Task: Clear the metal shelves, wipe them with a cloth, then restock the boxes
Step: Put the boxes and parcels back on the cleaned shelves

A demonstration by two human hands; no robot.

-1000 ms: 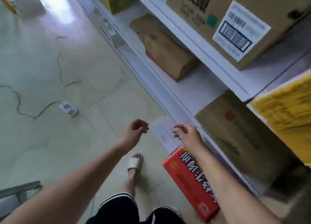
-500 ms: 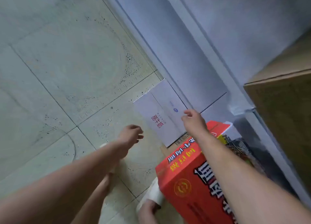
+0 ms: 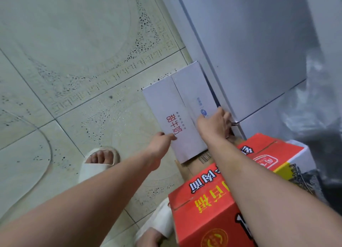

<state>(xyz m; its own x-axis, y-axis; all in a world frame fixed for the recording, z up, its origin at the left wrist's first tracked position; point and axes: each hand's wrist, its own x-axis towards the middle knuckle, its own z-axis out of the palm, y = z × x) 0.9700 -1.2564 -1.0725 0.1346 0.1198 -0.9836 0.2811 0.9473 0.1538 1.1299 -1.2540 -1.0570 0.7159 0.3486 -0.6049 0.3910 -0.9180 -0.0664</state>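
Right hand [image 3: 216,124] curls round the shelf-side edge of the white box [image 3: 166,102]; left hand [image 3: 159,143] touches its near face, fingers fairly straight. I see it on the floor [image 3: 74,61] against the metal shelf [image 3: 249,52].

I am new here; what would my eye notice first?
A white cardboard box with red characters lies on the tiled floor beside the pale metal shelf. The right hand grips its shelf side; the left hand touches its near edge. A red cardboard box fills the bottom right.
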